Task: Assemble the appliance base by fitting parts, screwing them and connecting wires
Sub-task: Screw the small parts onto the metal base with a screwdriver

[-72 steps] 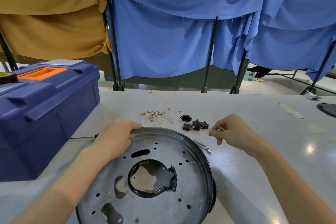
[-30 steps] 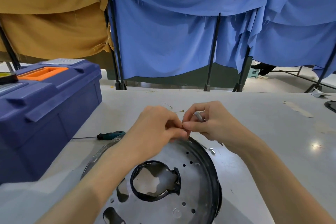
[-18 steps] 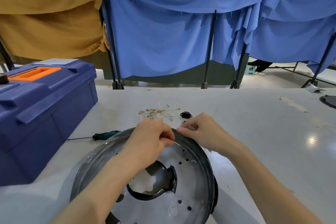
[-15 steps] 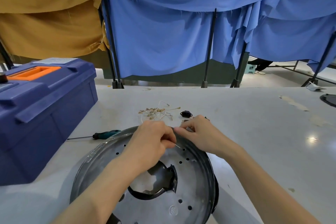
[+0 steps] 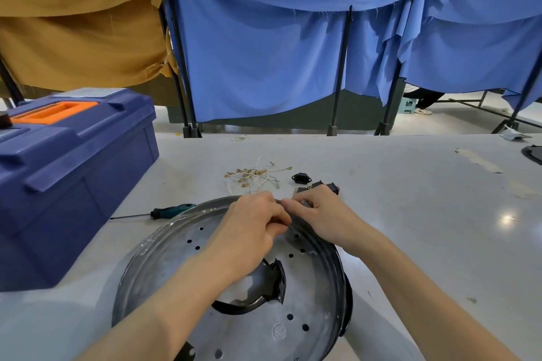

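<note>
Grey table (image 5: pixel 410 214) fills the lower frame, with blue cloth (image 5: pixel 264 53) and tan cloth (image 5: pixel 73 23) hanging behind it. At lower centre lies the round metal base (image 5: pixel 311 287). Both hands meet over its far rim. The left hand (image 5: pixel 252 231) is curled, pinching a thin metal pin (image 5: pixel 289 227). The right hand (image 5: pixel 319 217) is curled too, fingertips against the left's; whether it holds anything I cannot tell. A screwdriver (image 5: pixel 170 210) and blue toolbox (image 5: pixel 64 173) sit at left. Loose wires (image 5: pixel 255 177) and black switches (image 5: pixel 331 186) lie just above the hands.
</note>
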### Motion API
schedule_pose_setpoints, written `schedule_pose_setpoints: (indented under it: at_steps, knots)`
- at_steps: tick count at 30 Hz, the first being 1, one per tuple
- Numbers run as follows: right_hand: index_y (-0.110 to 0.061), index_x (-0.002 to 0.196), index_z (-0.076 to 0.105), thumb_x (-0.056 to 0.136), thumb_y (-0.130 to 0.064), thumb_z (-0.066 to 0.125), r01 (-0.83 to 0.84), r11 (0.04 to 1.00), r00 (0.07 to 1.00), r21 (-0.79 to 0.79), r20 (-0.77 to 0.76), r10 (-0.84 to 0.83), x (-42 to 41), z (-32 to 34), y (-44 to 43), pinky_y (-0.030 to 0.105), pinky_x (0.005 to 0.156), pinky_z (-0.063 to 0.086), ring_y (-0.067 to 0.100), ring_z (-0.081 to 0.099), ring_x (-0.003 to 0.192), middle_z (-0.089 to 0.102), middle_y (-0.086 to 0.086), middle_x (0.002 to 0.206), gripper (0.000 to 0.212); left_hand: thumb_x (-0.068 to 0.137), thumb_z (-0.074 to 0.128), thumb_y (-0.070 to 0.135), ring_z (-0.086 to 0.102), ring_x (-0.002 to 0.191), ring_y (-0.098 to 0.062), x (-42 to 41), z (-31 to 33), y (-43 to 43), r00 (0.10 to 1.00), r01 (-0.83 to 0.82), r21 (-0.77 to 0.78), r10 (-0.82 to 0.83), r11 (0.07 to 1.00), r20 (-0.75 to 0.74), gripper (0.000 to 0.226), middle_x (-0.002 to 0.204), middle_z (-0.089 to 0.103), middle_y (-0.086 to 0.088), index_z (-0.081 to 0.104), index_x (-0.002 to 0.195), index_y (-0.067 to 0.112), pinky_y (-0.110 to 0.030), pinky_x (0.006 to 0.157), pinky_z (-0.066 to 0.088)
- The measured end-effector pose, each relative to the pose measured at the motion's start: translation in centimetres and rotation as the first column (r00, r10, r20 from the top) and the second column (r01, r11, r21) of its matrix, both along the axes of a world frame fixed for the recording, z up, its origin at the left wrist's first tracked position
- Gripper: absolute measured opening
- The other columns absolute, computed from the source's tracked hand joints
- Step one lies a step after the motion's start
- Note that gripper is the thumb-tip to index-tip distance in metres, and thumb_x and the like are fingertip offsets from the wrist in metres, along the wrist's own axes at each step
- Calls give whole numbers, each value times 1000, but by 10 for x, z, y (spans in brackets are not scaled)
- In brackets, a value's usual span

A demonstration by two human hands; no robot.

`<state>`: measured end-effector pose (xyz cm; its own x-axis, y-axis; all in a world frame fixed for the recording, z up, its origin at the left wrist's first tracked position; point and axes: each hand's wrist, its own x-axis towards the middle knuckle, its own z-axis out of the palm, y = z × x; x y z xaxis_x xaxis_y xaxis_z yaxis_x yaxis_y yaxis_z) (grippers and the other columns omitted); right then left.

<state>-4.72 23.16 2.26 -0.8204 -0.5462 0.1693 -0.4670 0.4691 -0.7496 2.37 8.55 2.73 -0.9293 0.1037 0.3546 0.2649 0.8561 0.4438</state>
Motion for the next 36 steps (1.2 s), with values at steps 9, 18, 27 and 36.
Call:
schedule_pose_setpoints:
  at_steps: [9, 18, 27, 36]
  knots:
    - [0, 60, 39, 99, -26, 54, 12, 1000, 1000, 6, 15, -12, 2, 1, 1, 26, 51, 16, 13, 19, 56, 25, 10, 65, 49, 89, 67, 13, 59, 93, -16, 1, -2, 3, 999, -4, 12, 4, 1000, -46, 13, 96, 65, 2, 71, 101, 17, -35, 86, 46]
    - [3, 60, 40, 98, -23, 53, 9, 1000, 1000, 0, 20, -9, 1, 1, 1, 24, 50, 16, 11, 18, 54, 25, 10, 64, 48, 88, 69, 16, 58, 86, -18, 2, -1, 5, 994, 12, 4, -11, 1000, -113, 5, 90, 64, 4, 71, 92, 17, -32, 85, 42]
    - [1, 60, 40, 97, -19, 52, 6, 1000, 1000, 5, 12, -6, 2, 0, 1, 23, 49, 15, 11, 17, 53, 23, 9, 62, 44, 85, 72, 13, 60, 86, -17, 3, -1, 7, 993, 19, 47, -13, 999, -118, 9, 88, 67, 2, 73, 93, 17, -33, 83, 46]
    - [6, 61, 39, 98, -25, 54, 3, 1000, 1000, -4, 13, -3, 0, -2, 1, 22, 48, 15, 11, 18, 54, 26, 9, 63, 50, 81, 75, 10, 61, 80, -15, 5, 0, 8, 997, 3, 130, 7, 992, -76, 7, 81, 67, 5, 68, 82, 13, -30, 77, 48]
